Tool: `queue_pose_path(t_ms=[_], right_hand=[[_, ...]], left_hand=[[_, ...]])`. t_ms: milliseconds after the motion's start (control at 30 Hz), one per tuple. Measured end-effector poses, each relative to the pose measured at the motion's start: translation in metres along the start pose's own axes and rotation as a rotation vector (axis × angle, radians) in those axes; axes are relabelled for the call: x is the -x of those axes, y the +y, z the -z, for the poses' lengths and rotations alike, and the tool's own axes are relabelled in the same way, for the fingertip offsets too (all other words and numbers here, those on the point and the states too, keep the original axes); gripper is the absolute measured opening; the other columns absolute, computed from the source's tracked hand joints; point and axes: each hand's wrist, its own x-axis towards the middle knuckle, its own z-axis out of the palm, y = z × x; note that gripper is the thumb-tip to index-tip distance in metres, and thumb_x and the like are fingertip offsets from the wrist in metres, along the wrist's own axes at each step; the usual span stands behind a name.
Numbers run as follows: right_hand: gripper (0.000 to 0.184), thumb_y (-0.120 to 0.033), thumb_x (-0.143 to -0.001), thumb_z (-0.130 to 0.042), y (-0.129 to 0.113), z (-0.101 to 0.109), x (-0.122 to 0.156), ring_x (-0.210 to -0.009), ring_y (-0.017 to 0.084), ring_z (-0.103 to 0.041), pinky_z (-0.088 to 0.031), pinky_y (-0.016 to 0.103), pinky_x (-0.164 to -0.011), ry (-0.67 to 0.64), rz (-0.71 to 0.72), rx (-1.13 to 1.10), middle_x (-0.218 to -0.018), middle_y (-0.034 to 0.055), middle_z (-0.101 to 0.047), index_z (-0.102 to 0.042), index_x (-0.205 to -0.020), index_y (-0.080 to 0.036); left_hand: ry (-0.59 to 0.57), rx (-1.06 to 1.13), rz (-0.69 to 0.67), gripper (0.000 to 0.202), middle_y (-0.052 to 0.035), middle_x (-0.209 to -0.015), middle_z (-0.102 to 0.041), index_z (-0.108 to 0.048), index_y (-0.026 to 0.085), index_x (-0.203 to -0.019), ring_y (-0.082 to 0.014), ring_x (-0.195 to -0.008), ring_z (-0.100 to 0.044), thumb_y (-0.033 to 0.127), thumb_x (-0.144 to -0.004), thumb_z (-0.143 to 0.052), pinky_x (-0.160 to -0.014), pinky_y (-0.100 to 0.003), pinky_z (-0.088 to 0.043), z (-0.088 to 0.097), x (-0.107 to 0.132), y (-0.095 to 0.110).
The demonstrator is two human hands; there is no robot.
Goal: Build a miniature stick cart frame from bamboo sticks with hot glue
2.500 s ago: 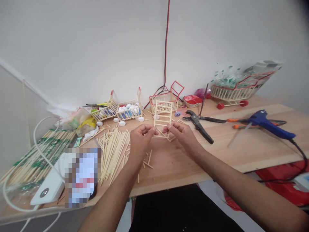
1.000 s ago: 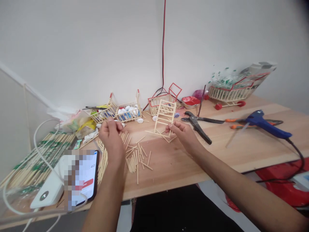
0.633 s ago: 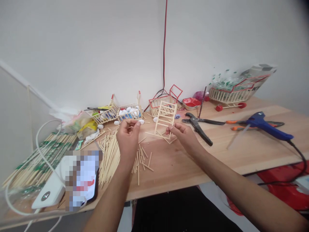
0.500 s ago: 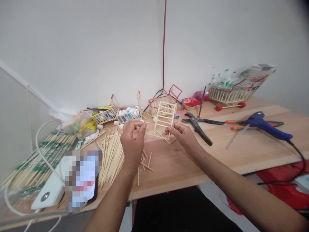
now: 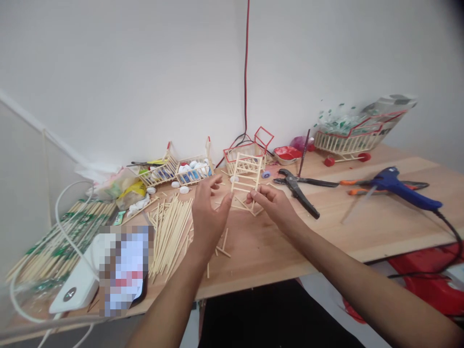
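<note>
Pinched at its lower right corner, a small ladder-like frame of wooden sticks [image 5: 246, 183] is held upright by my right hand [image 5: 270, 200]. My left hand [image 5: 209, 208] is at the frame's left side, thumb and fingers apart, the thumb tip close to its lower left end; whether it touches I cannot tell. Below and behind the frame, several loose sticks lie on the wooden table [image 5: 261, 251]. A heap of cut sticks [image 5: 168, 237] spreads to the left of my left hand.
Stick baskets [image 5: 195, 171] and a red-rimmed one [image 5: 241, 152] stand along the wall. Right of my hands lie black cutters [image 5: 299, 193] and a blue glue gun [image 5: 402, 188]. A red paint tray [image 5: 287, 154] and a stick cart [image 5: 344, 142] are behind. A phone [image 5: 126, 270] lies left.
My left hand has moved right toward the stick frame, and its thumb and fingers have spread apart. My right hand still holds the frame, which is tilted slightly differently.
</note>
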Motion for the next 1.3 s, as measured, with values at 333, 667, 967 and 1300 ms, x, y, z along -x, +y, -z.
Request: queue_pose_path(t_ms=[333, 667, 967, 1300], right_hand=[[0.029, -0.044, -0.085, -0.055, -0.001, 0.000, 0.000, -0.071, 0.014, -0.053, -0.038, 0.025, -0.062, 0.005, 0.005, -0.009, -0.076, 0.0020, -0.063, -0.064, -0.074, -0.018], [0.028, -0.044, -0.084, -0.057, 0.003, 0.000, -0.001, -0.068, 0.014, -0.052, -0.038, 0.026, -0.061, -0.015, -0.003, -0.017, -0.074, 0.0013, -0.063, -0.064, -0.073, -0.019], [0.036, -0.048, -0.089, -0.053, 0.004, 0.000, -0.002, -0.076, 0.014, -0.054, -0.040, 0.025, -0.072, -0.009, 0.026, -0.068, -0.079, 0.0023, -0.064, -0.065, -0.075, -0.017], [0.034, -0.052, -0.081, -0.062, 0.014, -0.001, -0.005, -0.068, 0.013, -0.055, -0.040, 0.026, -0.065, -0.040, -0.043, -0.157, -0.075, 0.0012, -0.064, -0.063, -0.077, -0.018]], left_hand=[[-0.036, -0.209, 0.063, 0.014, -0.0040, -0.085, -0.068, -0.064, 0.019, -0.094, -0.0191, -0.086, -0.061, 0.029, -0.084, -0.062, -0.080, -0.034, -0.045, -0.004, 0.005, 0.004], [-0.238, 0.215, 0.535, 0.021, -0.0034, -0.071, -0.072, -0.070, 0.018, -0.070, -0.0168, -0.066, -0.063, 0.038, -0.075, -0.067, -0.064, -0.028, -0.045, 0.000, -0.001, 0.002], [-0.203, 0.231, 0.560, 0.020, -0.0029, -0.069, -0.071, -0.069, 0.017, -0.067, -0.0156, -0.065, -0.061, 0.035, -0.074, -0.067, -0.062, -0.027, -0.043, 0.000, -0.001, 0.002], [-0.214, 0.239, 0.546, 0.018, -0.0014, -0.067, -0.069, -0.069, 0.017, -0.066, -0.0150, -0.063, -0.059, 0.033, -0.074, -0.067, -0.062, -0.026, -0.043, -0.004, 0.002, 0.007]])
